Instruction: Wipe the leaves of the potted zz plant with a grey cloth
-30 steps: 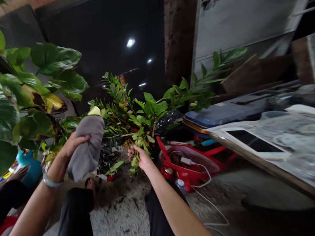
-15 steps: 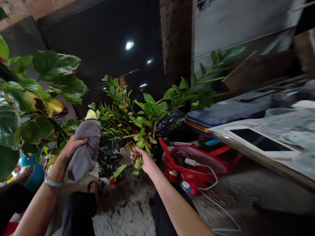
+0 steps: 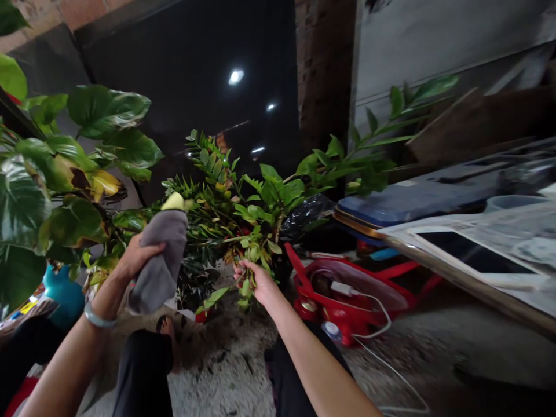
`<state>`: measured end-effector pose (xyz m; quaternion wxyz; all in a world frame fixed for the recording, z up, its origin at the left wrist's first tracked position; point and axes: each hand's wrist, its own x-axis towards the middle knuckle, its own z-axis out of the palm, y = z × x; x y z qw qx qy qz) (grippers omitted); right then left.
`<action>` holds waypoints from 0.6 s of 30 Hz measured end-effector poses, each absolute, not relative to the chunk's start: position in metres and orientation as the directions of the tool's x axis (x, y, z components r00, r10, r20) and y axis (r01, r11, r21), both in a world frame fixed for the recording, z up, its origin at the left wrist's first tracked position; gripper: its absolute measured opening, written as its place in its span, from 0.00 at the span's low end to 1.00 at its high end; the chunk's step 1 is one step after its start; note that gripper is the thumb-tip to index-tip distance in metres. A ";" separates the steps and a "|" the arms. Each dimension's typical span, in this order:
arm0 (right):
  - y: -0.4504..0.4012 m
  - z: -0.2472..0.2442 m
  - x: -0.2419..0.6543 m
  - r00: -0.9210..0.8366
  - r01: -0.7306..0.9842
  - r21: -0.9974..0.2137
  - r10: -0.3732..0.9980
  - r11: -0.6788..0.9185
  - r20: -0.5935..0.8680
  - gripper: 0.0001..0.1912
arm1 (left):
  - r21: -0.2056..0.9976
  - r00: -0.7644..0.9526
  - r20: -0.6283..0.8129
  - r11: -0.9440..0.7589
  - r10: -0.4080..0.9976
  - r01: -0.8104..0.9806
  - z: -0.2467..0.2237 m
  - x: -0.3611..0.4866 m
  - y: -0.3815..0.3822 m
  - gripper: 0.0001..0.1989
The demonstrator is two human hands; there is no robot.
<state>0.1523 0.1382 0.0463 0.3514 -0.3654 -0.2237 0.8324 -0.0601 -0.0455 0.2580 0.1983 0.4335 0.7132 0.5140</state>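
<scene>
Left hand [image 3: 143,253]: grips a soft grey fabric cloth [image 3: 172,231] at mid-length. The thumb presses across the near face; the other fingers are hidden behind the cloth, so their exact position cannot be told. A yellow-green tip [image 3: 174,201] protrudes from the upper end of the cloth. The cloth is tilted, with its lower end hanging above the grey, debris-strewn floor [image 3: 226,376]. A pale, smooth bangle [image 3: 99,317] encircles the left wrist.

Right hand [image 3: 257,282]: thumb and fingertips pinch a thin, leafy green stem [image 3: 246,288]. The stem is located to the right of the cloth, well apart from it, in front of a dense plant with small green leaves [image 3: 271,191].

Surroundings: a plant with broad, glossy green leaves [image 3: 24,202] stands at the far left. To the right of the right hand is a red bag [image 3: 369,315] with a white cable [image 3: 384,325] and plug [image 3: 342,288] at its opening. Beyond it, a white tablet with a black screen [image 3: 473,253] lies beside the near edge of the table [image 3: 447,281].
</scene>
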 end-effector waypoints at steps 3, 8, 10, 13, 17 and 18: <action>0.136 0.047 0.152 -0.477 -0.421 -0.634 0.753 -0.649 -0.453 0.06 | 0.895 -0.636 0.219 0.108 0.740 0.434 0.236 -0.073 -0.023 0.26; 0.136 0.048 0.154 -0.477 -0.405 -0.647 0.753 -0.646 -0.453 0.04 | 0.816 -0.346 -0.052 0.240 0.937 0.526 0.194 -0.047 -0.036 0.19; 0.138 0.048 0.156 -0.485 -0.403 -0.650 0.752 -0.645 -0.446 0.04 | 0.845 -0.259 -0.086 0.208 0.962 0.492 0.204 -0.037 -0.040 0.20; 0.141 0.047 0.156 -0.492 -0.405 -0.646 0.750 -0.647 -0.443 0.04 | 0.886 -0.315 0.089 0.070 0.945 0.459 0.232 -0.035 -0.020 0.27; 0.142 0.043 0.151 -0.485 -0.403 -0.645 0.749 -0.649 -0.451 0.03 | 0.872 -0.481 0.284 -0.016 0.829 0.489 0.215 -0.040 0.022 0.27; 0.142 0.042 0.150 -0.485 -0.401 -0.647 0.749 -0.649 -0.451 0.03 | 0.866 -0.483 0.256 0.023 0.837 0.500 0.199 -0.038 0.026 0.24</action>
